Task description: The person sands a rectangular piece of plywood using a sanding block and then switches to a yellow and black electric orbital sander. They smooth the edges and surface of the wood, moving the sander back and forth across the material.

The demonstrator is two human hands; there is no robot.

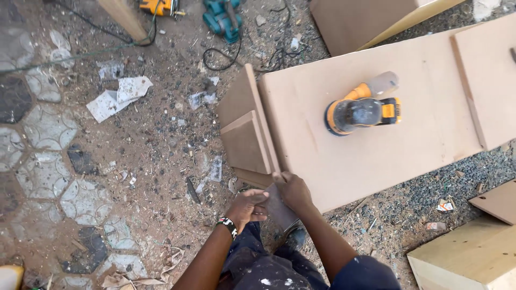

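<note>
Both hands work at the near corner of a large fibreboard panel [371, 145] that lies flat, low over the dirt ground [161, 139]. The left hand [248, 207] and the right hand [293, 190] are closed together on a folded grey sheet [279, 207], apparently abrasive paper, pressed against the panel's corner edge. Whether the sheet is wrapped around a block cannot be told

An orange and black orbital sander [361, 111] rests unattended on the panel's top face, well apart from the hands. The face looks even and dust-pale, so machine sanding of the broad surface appears largely complete, as a judgement. Hand finishing of the edges is the step in hand; only this one corner is being treated, and the remaining edges show no clear sign either way

Smaller board offcuts [244, 129] stand against the panel's left end. A teal power tool [221, 19] and paper scraps [115, 96] lie on the ground beyond
</note>
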